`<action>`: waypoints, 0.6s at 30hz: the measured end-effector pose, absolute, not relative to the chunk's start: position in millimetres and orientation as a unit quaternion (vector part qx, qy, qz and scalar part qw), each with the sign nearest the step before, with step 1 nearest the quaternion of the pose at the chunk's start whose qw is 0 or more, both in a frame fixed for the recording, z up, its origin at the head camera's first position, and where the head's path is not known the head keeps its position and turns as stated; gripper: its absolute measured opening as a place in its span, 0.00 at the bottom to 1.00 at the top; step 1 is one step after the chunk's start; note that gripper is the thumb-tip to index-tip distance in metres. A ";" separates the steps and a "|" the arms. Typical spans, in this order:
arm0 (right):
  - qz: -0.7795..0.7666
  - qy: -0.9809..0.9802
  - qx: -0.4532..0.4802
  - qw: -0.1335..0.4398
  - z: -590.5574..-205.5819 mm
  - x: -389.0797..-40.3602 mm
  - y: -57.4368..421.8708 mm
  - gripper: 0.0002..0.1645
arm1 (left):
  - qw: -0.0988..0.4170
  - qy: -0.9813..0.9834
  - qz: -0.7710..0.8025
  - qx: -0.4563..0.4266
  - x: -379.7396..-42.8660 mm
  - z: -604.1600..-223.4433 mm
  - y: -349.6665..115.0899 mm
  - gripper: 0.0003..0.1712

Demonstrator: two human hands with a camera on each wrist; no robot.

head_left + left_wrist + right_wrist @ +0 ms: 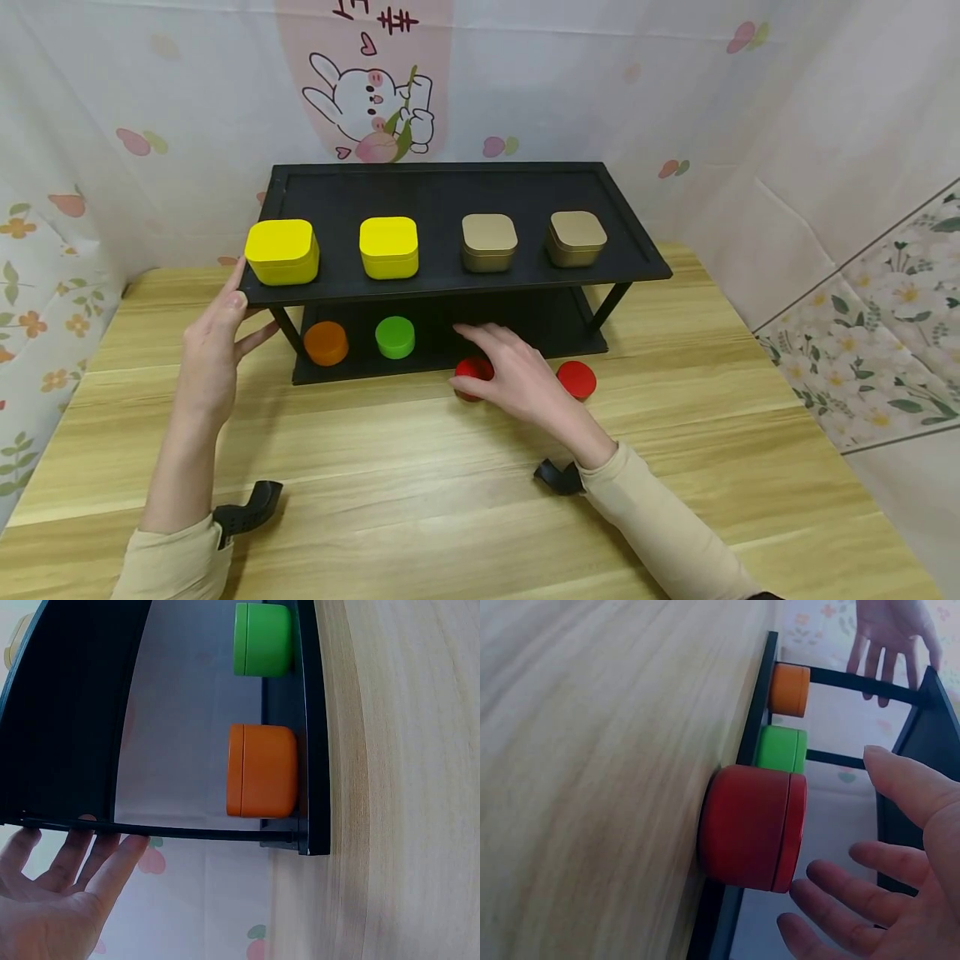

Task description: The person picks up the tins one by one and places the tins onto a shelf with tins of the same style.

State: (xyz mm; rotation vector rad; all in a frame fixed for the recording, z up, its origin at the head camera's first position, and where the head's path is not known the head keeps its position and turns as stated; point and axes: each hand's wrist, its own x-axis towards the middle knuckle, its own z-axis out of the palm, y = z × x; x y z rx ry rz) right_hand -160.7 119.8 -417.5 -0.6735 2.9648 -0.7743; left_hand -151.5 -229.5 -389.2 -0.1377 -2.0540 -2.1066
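Note:
A black two-tier shelf (450, 187) stands on the wooden table. My left hand (213, 333) touches the upper tier's left end; in the left wrist view its extended fingers rest against the side bar. My right hand (517, 371) hovers over a round red tin (472, 379) in front of the shelf. In the right wrist view its thumb and fingers are spread beside that red tin (750, 829), apart from it. A second red tin (577, 380) sits to the right of the hand. On the lower tier are an orange tin (326, 343) and a green tin (395, 337).
Along the upper tier's front stand two yellow square tins (282, 252) and two gold-brown square tins (489, 242). Slanted posts (610, 307) join the tiers. A patterned cloth (562, 83) hangs behind. Black wrist mounts (249, 510) stick out from both sleeves.

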 end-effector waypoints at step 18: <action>-0.223 0.950 -0.221 -0.003 -426.8 -149.3 132.3 0.42 | 0.100 -0.686 -0.719 -0.052 -151.2 -390.4 -229.8 0.28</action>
